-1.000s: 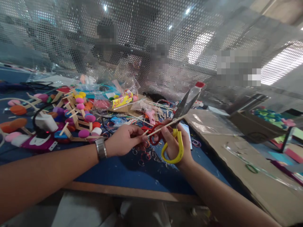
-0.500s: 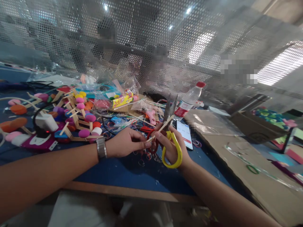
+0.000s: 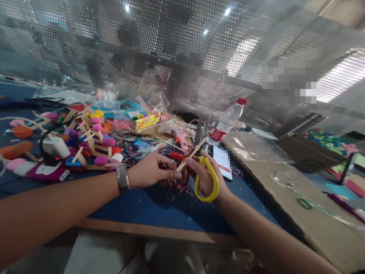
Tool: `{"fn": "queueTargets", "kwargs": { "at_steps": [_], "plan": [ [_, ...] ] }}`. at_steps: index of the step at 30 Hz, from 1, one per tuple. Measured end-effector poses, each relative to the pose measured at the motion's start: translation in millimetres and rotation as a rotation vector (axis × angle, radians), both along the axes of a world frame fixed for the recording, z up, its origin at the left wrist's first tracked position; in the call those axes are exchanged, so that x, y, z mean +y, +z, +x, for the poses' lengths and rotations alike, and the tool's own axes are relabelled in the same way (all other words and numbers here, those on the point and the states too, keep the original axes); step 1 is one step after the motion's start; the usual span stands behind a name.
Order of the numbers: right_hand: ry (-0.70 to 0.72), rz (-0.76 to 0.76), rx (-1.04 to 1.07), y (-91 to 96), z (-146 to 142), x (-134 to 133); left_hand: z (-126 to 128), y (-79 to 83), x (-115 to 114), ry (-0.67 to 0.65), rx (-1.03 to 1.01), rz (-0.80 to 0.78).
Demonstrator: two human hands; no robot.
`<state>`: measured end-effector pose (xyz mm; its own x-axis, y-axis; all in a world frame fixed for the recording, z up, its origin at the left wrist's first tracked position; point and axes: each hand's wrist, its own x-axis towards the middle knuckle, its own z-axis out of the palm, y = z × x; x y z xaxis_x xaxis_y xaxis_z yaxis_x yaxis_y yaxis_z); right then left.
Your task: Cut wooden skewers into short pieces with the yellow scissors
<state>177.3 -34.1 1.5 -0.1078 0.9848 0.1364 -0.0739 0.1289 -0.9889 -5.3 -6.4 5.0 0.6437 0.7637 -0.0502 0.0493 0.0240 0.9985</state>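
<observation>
My left hand (image 3: 152, 172) pinches one end of a thin wooden stick (image 3: 190, 155) that slants up to the right. My right hand (image 3: 203, 176) grips scissors (image 3: 205, 173) with a yellow and a red handle loop; their grey blades point up and stand slightly apart around the stick's far end. A metal watch (image 3: 122, 177) is on my left wrist. Both hands hover over the blue table top (image 3: 159, 205).
A pile of wooden sticks with coloured pompoms (image 3: 91, 140) lies at the left, beside a white charger (image 3: 55, 146). A phone (image 3: 222, 161) and a water bottle (image 3: 226, 121) sit behind my right hand. Cardboard sheets (image 3: 285, 182) cover the right side. A perforated metal screen (image 3: 171, 57) stands behind.
The scissors have swung from pointing up-right to nearly upright and moved slightly left. The stick now points more steeply upward. My left hand has barely moved.
</observation>
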Motion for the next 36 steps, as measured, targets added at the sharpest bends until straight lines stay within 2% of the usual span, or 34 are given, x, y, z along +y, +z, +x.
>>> {"fn": "queueTargets", "kwargs": {
  "at_steps": [5, 18, 36],
  "plan": [
    [-0.009, -0.006, -0.007, -0.5, 0.4, -0.2, -0.8, -0.2, 0.0, 0.010, 0.030, 0.038],
    [0.011, -0.024, -0.022, 1.7, -2.4, -1.3, 1.7, 0.0, -1.6, 0.000, -0.035, -0.080],
    [0.020, -0.001, -0.050, -1.1, -0.5, -1.2, 1.2, -2.8, -1.4, 0.004, -0.027, -0.089]
  ]
}}
